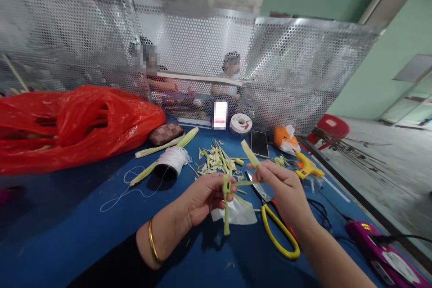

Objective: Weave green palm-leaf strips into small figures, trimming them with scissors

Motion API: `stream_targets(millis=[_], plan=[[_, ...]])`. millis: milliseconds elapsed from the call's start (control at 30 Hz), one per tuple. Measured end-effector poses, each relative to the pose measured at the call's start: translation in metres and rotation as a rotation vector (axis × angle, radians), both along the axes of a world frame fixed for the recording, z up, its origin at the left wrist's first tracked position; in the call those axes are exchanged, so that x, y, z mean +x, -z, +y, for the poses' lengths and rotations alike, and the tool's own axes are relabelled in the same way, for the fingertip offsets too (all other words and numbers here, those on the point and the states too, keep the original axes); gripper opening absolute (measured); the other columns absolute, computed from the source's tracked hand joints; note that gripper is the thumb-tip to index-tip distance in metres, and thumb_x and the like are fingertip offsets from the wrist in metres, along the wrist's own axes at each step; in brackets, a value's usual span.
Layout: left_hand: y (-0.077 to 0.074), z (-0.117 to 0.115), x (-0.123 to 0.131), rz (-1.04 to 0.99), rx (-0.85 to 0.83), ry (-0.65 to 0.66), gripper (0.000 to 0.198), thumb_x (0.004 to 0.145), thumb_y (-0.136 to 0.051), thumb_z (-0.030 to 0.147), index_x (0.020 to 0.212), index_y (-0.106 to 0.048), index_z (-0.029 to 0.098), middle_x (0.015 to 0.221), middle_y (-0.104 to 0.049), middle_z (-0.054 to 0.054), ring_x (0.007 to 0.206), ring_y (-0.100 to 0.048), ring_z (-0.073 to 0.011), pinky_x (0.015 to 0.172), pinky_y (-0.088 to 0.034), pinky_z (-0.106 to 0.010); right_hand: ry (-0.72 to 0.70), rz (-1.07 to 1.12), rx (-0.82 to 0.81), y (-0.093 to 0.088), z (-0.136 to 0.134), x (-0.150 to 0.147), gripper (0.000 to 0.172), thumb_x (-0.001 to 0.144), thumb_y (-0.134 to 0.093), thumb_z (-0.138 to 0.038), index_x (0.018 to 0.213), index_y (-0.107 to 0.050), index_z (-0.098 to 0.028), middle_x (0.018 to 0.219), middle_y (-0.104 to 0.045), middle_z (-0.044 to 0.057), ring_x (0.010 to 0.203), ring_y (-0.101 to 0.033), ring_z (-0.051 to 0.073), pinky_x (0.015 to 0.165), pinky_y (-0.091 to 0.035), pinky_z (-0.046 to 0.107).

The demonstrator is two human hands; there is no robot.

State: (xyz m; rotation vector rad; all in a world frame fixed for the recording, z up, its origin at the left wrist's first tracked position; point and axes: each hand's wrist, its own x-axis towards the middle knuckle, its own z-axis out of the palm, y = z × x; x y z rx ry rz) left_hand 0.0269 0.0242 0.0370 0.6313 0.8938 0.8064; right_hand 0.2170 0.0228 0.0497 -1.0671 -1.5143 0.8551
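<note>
My left hand [205,195], with a gold bangle at its wrist, pinches a folded green leaf strip [226,209] that hangs down over the blue table [135,243]. Pinched in my right hand [281,189] is a pale green strip end [249,154] that sticks up to the left. A thin length of leaf runs between the two hands. Below them lies a clear plastic sheet [243,213]. Scissors [280,234] with yellow and red handles rest open, partly under my right hand. Cut leaf scraps [216,159] are heaped behind my hands.
A red plastic bag [81,130] fills the back left. Near it are a white thread spool [172,159], husk pieces and a checkered pouch [166,134]. Tape roll [240,123], phone [259,144], tissue pack [286,138], yellow glue gun [308,166] and purple power strip [388,252] stand right.
</note>
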Motion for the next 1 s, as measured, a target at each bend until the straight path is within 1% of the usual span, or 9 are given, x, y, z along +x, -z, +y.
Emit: stream_targets(millis=[67,133,200,300,367,533,700,867,1000], plan=[[-0.001,0.0,-0.001,-0.033,-0.013,0.0,0.016,0.072,-0.069,0.024,0.084,-0.069,0.012,0.073,-0.066,-0.003,0.055,-0.055,-0.0075,0.043,-0.039,-0.017,-0.05,-0.245,0.099,-0.006,0.0,0.006,0.029,0.088,-0.056,-0.036,0.067,-0.067,-0.02,0.07,-0.06,0.003,0.072,-0.055,0.019,0.069,-0.042,0.034],[-0.003,0.0,-0.002,-0.06,-0.019,0.004,0.016,0.074,-0.068,0.022,0.085,-0.07,0.011,0.074,-0.066,-0.004,0.056,-0.057,-0.0083,0.046,-0.043,-0.017,-0.122,-0.386,0.151,-0.011,0.001,0.012,0.03,0.09,-0.051,-0.034,0.067,-0.065,-0.02,0.071,-0.058,0.003,0.071,-0.054,0.019,0.068,-0.043,0.034],[-0.004,-0.001,-0.002,-0.078,-0.023,0.006,0.014,0.075,-0.066,0.02,0.085,-0.07,0.01,0.074,-0.067,-0.005,0.056,-0.059,-0.0089,0.047,-0.045,-0.018,-0.216,-0.424,0.133,-0.014,0.001,0.016,0.033,0.092,-0.047,-0.031,0.063,-0.06,-0.02,0.074,-0.057,0.004,0.074,-0.055,0.019,0.069,-0.043,0.034],[-0.005,-0.001,-0.002,-0.091,-0.038,-0.004,0.009,0.077,-0.065,0.017,0.081,-0.068,0.01,0.072,-0.067,-0.005,0.056,-0.061,-0.0095,0.049,-0.048,-0.018,-0.331,-0.391,0.057,-0.015,0.002,0.018,0.036,0.092,-0.045,-0.029,0.058,-0.053,-0.02,0.079,-0.057,0.005,0.081,-0.056,0.021,0.071,-0.045,0.033],[-0.005,-0.001,-0.003,-0.096,-0.04,0.011,0.007,0.077,-0.066,0.016,0.081,-0.067,0.011,0.074,-0.068,-0.005,0.058,-0.063,-0.0106,0.052,-0.051,-0.019,-0.329,-0.383,0.042,-0.014,0.004,0.018,0.037,0.091,-0.045,-0.029,0.056,-0.052,-0.02,0.079,-0.057,0.006,0.083,-0.056,0.021,0.071,-0.045,0.034],[-0.003,0.001,-0.004,-0.126,-0.012,0.035,0.013,0.081,-0.064,0.022,0.087,-0.066,0.01,0.084,-0.071,-0.011,0.068,-0.068,-0.0147,0.06,-0.055,-0.022,-0.256,-0.403,0.065,-0.011,0.007,0.017,0.038,0.091,-0.046,-0.03,0.055,-0.049,-0.02,0.072,-0.053,0.003,0.073,-0.054,0.018,0.067,-0.043,0.032],[-0.002,0.003,-0.005,-0.147,-0.016,0.051,0.015,0.081,-0.057,0.011,0.09,-0.067,0.006,0.088,-0.072,-0.014,0.069,-0.07,-0.0164,0.064,-0.057,-0.024,-0.254,-0.422,0.071,-0.009,0.008,0.017,0.037,0.091,-0.045,-0.029,0.055,-0.049,-0.02,0.071,-0.052,0.002,0.072,-0.054,0.018,0.067,-0.042,0.031],[-0.004,0.003,-0.005,-0.161,-0.028,0.066,0.019,0.087,-0.052,0.014,0.092,-0.067,0.003,0.089,-0.072,-0.015,0.069,-0.07,-0.0163,0.065,-0.058,-0.025,-0.257,-0.44,0.072,-0.009,0.009,0.019,0.036,0.092,-0.045,-0.029,0.056,-0.048,-0.02,0.073,-0.052,0.003,0.073,-0.053,0.018,0.069,-0.042,0.033],[-0.005,0.002,-0.004,-0.163,-0.022,0.067,0.017,0.086,-0.053,0.014,0.092,-0.067,0.004,0.089,-0.072,-0.015,0.069,-0.071,-0.0171,0.064,-0.058,-0.025,-0.269,-0.445,0.082,-0.009,0.008,0.018,0.036,0.092,-0.045,-0.028,0.057,-0.049,-0.02,0.073,-0.051,0.003,0.073,-0.053,0.018,0.068,-0.042,0.033]])
